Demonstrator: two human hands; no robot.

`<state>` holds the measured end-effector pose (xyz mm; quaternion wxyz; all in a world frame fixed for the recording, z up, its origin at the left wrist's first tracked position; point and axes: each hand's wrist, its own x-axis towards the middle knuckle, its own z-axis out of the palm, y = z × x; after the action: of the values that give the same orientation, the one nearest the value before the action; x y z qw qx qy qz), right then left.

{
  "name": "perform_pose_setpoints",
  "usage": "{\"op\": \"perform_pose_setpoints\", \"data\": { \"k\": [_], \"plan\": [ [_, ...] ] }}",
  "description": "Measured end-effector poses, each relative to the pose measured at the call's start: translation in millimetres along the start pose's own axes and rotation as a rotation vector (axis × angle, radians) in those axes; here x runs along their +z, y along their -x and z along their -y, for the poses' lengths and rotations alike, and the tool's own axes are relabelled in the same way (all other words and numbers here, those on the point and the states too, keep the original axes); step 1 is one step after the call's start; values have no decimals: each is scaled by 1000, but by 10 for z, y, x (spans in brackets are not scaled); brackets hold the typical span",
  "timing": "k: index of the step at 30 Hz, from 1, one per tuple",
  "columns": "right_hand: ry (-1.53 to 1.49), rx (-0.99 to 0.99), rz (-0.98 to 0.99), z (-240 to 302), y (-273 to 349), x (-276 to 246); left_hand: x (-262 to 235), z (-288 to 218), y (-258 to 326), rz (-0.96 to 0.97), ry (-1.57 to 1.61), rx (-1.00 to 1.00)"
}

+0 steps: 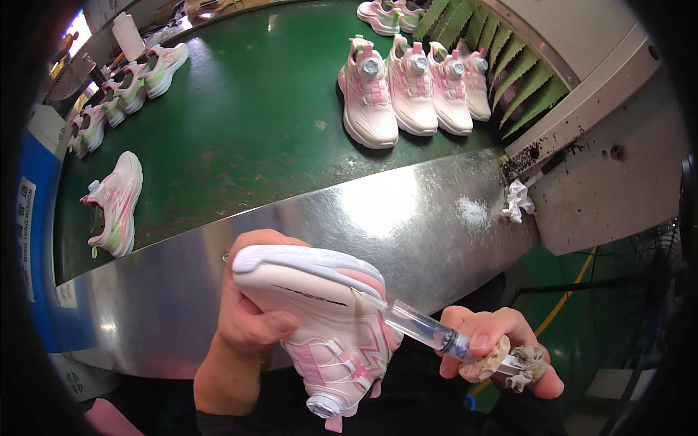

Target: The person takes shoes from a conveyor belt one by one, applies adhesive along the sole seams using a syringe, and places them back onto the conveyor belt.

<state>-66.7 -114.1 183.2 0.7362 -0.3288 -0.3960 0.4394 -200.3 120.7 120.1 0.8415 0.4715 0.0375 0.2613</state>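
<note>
In the head view, the left hand (251, 309) grasps the tilted shoe (313, 298) by the near edge of the steel ledge (451, 251); the right hand (502, 334) grips the syringe (422, 325), nozzle (383, 306) beside the sole (291, 257). Steady, even plunger (510, 363) pressure seems best.

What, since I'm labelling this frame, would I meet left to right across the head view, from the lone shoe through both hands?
Lone pink-and-white shoe, left hand, held shoe, clear syringe, right hand.

Held shoe (309, 291), lower centre: one
Syringe (418, 325): one is gripped
Shoe row (413, 98), upper right: four are seen
Lone shoe (122, 198), left: one
Crumpled tissue (518, 201): one
</note>
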Motion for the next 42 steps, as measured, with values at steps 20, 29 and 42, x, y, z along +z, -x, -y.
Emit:
{"op": "perform_pose_setpoints", "data": {
  "k": [20, 29, 42],
  "plan": [
    [34, 47, -65, -260, 429, -182, -89, 113, -161, -167, 95, -149],
    [40, 113, -79, -252, 698, -149, -406, 128, -47, -253, 103, -183],
    [73, 40, -14, -318, 809, -248, -262, 1, -82, -331, 232, -258]
  ]
}}
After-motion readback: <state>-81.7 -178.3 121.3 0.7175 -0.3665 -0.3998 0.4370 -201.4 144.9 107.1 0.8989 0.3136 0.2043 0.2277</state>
